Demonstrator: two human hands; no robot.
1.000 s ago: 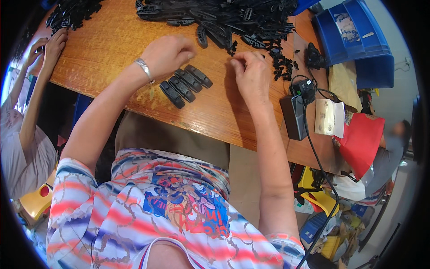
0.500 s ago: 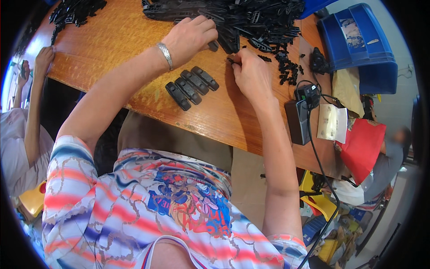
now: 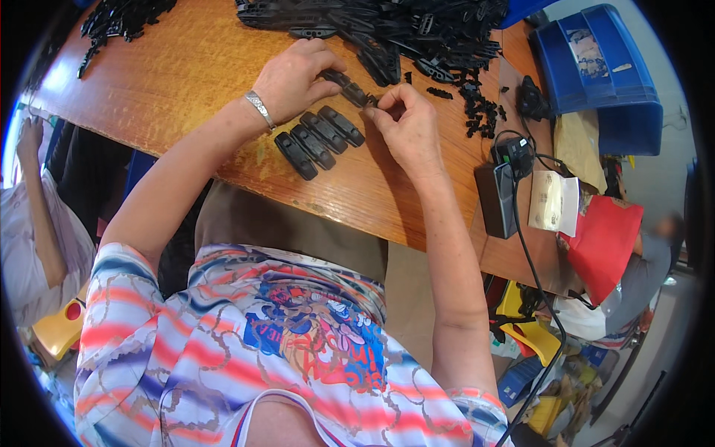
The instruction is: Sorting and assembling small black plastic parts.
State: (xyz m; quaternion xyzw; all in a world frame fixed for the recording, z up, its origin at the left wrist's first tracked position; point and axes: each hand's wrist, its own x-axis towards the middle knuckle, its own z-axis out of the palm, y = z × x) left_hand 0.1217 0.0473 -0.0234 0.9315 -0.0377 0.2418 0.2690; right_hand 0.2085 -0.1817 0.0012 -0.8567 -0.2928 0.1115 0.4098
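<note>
My left hand (image 3: 296, 80) is closed on a long black plastic part (image 3: 350, 90), which slants down to the right. My right hand (image 3: 410, 132) pinches a small black plastic piece (image 3: 371, 100) at the near right end of that part. The two pieces appear to touch, though fingertips cover some of the contact. Just below my hands, several stubby black plastic pieces (image 3: 294, 156) lie side by side in a slanting row on the wooden table (image 3: 223, 82).
A big heap of long black parts (image 3: 387, 37) covers the far side, with small black pieces (image 3: 477, 112) scattered at its right. A black box with a cable (image 3: 497, 203), blue bins (image 3: 596, 82) and a red bag (image 3: 605, 246) stand right. A co-worker's arm (image 3: 33, 160) shows at left.
My left hand has drawn back from the heap toward me with the long black part. My right hand has shifted slightly left, bringing the small piece to it. The co-worker's arm has moved left and down.
</note>
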